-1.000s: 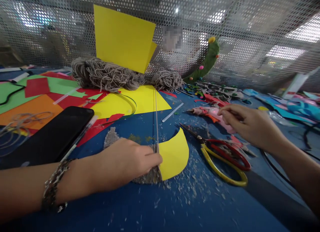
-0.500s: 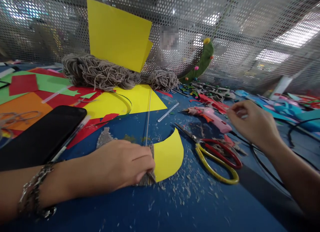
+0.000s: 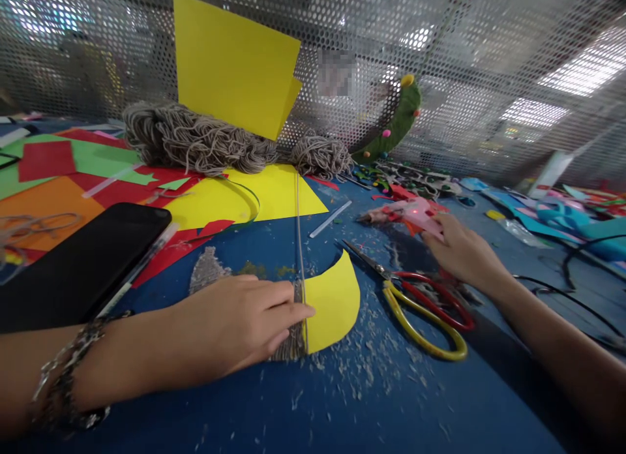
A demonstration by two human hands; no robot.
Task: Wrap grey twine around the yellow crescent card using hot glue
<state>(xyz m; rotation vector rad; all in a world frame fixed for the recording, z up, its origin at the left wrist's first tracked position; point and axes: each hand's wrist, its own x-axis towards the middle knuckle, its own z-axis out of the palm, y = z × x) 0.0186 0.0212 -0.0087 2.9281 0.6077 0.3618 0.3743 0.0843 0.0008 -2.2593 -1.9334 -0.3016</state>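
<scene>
My left hand (image 3: 244, 317) holds a yellow paper crescent (image 3: 335, 304) down on the blue table, with its index finger stretched over the edge of the yarn covering. Grey yarn rows (image 3: 293, 340) cover the crescent's left part; its far tip (image 3: 208, 271) shows beyond my hand. One yarn strand (image 3: 300, 239) runs from the back of the table across the crescent, under my fingertip. At the right, my right hand (image 3: 469, 255) is closed around the handle of a pink hot glue gun (image 3: 411, 212), whose small red light is lit. Scissors (image 3: 415, 304) with red and yellow handles lie between both hands.
Grey yarn skeins (image 3: 195, 141) lie at the back before a perforated metal screen (image 3: 464, 102). A black phone (image 3: 88, 265) and coloured paper (image 3: 53, 203) cover the left. A clear glue stick (image 3: 330, 220), yarn clippings (image 3: 362, 363) and a black cable (image 3: 577, 304) are also on the table.
My right hand has moved left and down onto the glue gun and gripped it. My left index finger has extended over the yarn strand, which now lies across the crescent.
</scene>
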